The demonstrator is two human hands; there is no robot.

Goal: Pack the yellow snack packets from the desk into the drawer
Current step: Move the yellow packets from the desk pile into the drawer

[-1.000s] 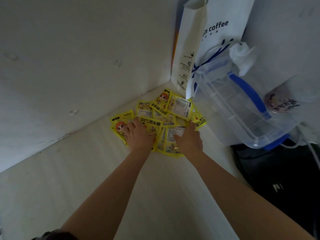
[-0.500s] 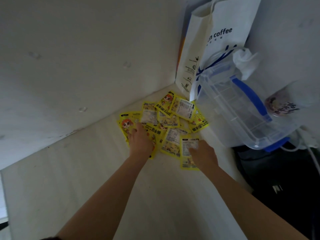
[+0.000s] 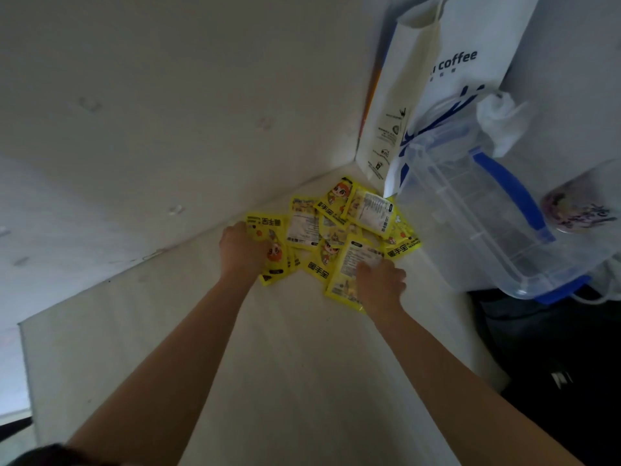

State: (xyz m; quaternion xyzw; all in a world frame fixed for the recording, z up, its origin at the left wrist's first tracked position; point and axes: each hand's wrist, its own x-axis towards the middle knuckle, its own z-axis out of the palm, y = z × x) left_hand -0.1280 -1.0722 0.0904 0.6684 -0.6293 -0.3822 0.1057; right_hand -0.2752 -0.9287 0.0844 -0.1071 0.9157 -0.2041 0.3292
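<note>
Desk: pale top (image 3: pixel 268 381), filled the lower middle of the frame, ran up into a corner.
Left hand: (image 3: pixel 242 251) left of centre, fingers curled down over the leftmost yellow packet (image 3: pixel 274 252), gripping its edge.
Packets: loose overlapping heap (image 3: pixel 336 230) at centre frame, tucked into the corner, none packed yet; drawer nowhere in view.
Handling: looked light, flat, floppy and glossy, so probably slippery; best pinched at a sealed edge or swept together into a stack.
Right hand: (image 3: pixel 381 284) right of centre, fingers bent onto the nearest packet (image 3: pixel 349 269), pressing or pinching, could not tell which.
Bag: white coffee paper bag (image 3: pixel 420 95), upper right.
Box: clear tub with blue handle (image 3: pixel 487 213), far right.
</note>
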